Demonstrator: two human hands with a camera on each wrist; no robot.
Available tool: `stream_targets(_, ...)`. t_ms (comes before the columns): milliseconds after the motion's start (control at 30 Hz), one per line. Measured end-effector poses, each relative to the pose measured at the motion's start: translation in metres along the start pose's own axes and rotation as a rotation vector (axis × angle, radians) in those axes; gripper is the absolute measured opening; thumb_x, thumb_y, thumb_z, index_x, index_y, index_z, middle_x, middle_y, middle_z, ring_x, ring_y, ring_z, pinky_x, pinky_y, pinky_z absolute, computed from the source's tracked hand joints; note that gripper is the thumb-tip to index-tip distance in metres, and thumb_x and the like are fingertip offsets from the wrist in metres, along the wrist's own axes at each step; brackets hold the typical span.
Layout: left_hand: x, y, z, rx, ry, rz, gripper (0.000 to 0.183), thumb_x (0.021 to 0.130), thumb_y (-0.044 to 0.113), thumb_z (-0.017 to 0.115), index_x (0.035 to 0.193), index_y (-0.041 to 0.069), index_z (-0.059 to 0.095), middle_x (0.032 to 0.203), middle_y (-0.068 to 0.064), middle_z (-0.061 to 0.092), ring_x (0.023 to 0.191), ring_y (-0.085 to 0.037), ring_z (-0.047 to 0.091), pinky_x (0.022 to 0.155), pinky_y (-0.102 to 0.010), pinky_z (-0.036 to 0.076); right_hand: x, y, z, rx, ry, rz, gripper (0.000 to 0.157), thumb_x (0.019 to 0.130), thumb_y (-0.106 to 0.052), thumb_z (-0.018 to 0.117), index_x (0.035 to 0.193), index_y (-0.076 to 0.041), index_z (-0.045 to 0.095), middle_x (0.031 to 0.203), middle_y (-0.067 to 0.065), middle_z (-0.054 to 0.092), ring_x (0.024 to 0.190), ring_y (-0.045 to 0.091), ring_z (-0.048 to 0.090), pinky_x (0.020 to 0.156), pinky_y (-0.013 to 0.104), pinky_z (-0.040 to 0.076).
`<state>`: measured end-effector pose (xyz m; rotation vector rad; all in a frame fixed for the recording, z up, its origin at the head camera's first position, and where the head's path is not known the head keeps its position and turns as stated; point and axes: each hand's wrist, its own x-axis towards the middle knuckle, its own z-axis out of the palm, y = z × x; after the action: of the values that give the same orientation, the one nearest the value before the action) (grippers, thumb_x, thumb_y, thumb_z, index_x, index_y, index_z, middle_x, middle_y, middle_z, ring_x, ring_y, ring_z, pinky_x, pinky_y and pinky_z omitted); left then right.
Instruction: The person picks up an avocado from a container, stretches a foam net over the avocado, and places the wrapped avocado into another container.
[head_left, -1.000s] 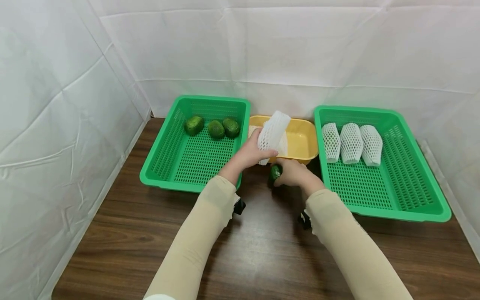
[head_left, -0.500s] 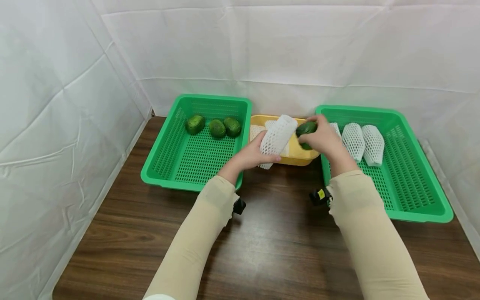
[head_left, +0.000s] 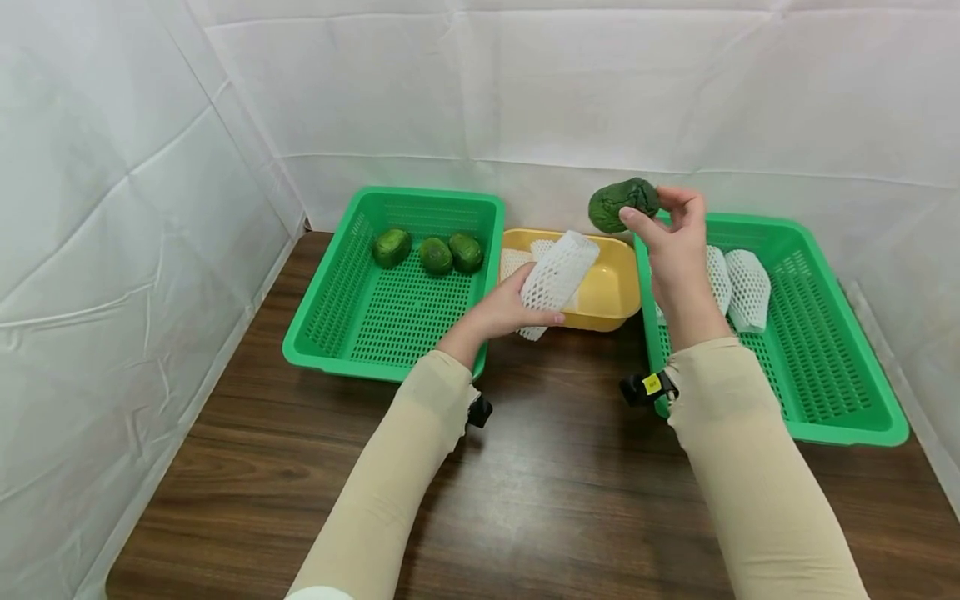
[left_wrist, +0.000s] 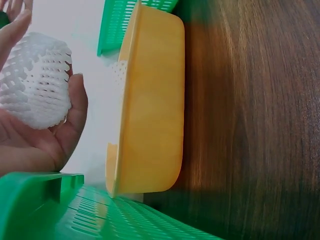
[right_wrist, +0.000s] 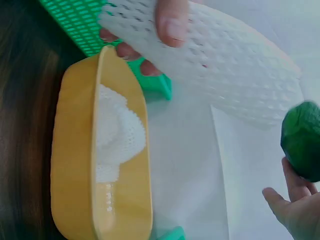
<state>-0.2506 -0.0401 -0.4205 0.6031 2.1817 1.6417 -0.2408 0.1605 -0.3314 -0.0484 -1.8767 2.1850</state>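
Note:
A white foam net sleeve [head_left: 561,268] is gripped in my left hand [head_left: 501,310], thumb on one side and fingers on the other, above the front of the yellow bin [head_left: 611,287]. In the left wrist view the sleeve [left_wrist: 37,82] has a rounded shape between thumb and fingers. Higher up and to the right, my right hand [head_left: 678,242] pinches a dark green wrinkled avocado [head_left: 609,207] at its right end. The avocado [right_wrist: 303,140] stands apart from the sleeve's far end in the right wrist view. More white netting [right_wrist: 117,132] lies inside the bin.
Left of the bin, a green basket [head_left: 315,321] holds 3 avocados [head_left: 435,256]. Another green basket [head_left: 847,358] on the right has net-wrapped pieces [head_left: 746,287], partly hidden by my right arm. All stand on a dark wooden table [head_left: 525,467] before white sheeting.
My right hand has lifted the avocado from low by the bin's front edge, up and right to above the bin's back. My left hand with the sleeve has shifted only slightly.

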Motion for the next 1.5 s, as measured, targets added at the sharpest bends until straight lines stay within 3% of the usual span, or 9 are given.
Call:
stream_targets(233,0.003,0.001,0.0,-0.037,0.0,0.011,0.074,0.077,0.018,0.076,0.137,0.011,0.032,0.121,-0.008,0.051,0.101,-0.02,0.055,0.083,-0.031,0.047,-0.002,0.006,0.003,-0.036,-0.152,-0.037,0.039,0.084,-0.006,0.066,0.113,-0.013,0.042,0.11,0.003,0.045,0.096,0.014,0.045,0.082,0.021,0.041)
stream_targets(567,0.004,0.001,-0.001,-0.038,0.031,0.016,0.076,0.077,0.018,0.076,0.138,0.012,0.033,0.121,-0.007,0.052,0.101,-0.019,0.054,0.084,-0.028,0.046,-0.002,0.01,0.005,-0.116,-0.174,-0.043,0.034,0.085,-0.01,0.066,0.112,-0.015,0.047,0.107,0.001,0.043,0.088,0.014,0.042,0.075,0.024,0.036)
stream_targets(800,0.001,0.003,-0.003,-0.096,-0.017,0.027,0.072,0.079,0.012,0.074,0.138,0.008,0.034,0.119,-0.012,0.053,0.097,-0.019,0.055,0.081,-0.026,0.046,-0.005,0.014,0.007,-0.271,-0.188,-0.035,0.034,0.085,-0.02,0.067,0.111,-0.021,0.045,0.106,-0.001,0.038,0.089,0.015,0.04,0.074,0.027,0.036)
stream_targets(1100,-0.001,0.0,-0.002,-0.095,-0.061,0.04,0.073,0.079,0.011,0.073,0.14,0.009,0.034,0.12,-0.012,0.054,0.099,-0.02,0.056,0.082,-0.028,0.047,-0.005,0.019,0.01,-0.31,-0.118,-0.04,0.035,0.083,-0.024,0.07,0.106,-0.022,0.044,0.107,-0.003,0.039,0.097,0.014,0.043,0.078,0.029,0.039)
stream_targets(1367,0.0,-0.003,-0.001,-0.058,-0.034,0.042,0.07,0.08,0.014,0.074,0.138,0.011,0.036,0.118,-0.01,0.055,0.098,-0.021,0.057,0.081,-0.031,0.048,-0.006,0.022,0.009,-0.233,-0.232,-0.048,0.025,0.087,-0.014,0.065,0.103,-0.019,0.046,0.104,0.001,0.041,0.089,0.016,0.043,0.077,0.029,0.037)
stream_targets(1500,0.0,-0.003,-0.002,-0.04,-0.018,0.026,0.069,0.079,0.017,0.074,0.137,0.013,0.036,0.117,-0.009,0.054,0.096,-0.021,0.057,0.079,-0.031,0.048,-0.007,0.023,0.009,-0.333,-0.241,-0.051,0.025,0.088,-0.021,0.064,0.108,-0.019,0.048,0.105,0.0,0.041,0.09,0.016,0.044,0.076,0.031,0.037)
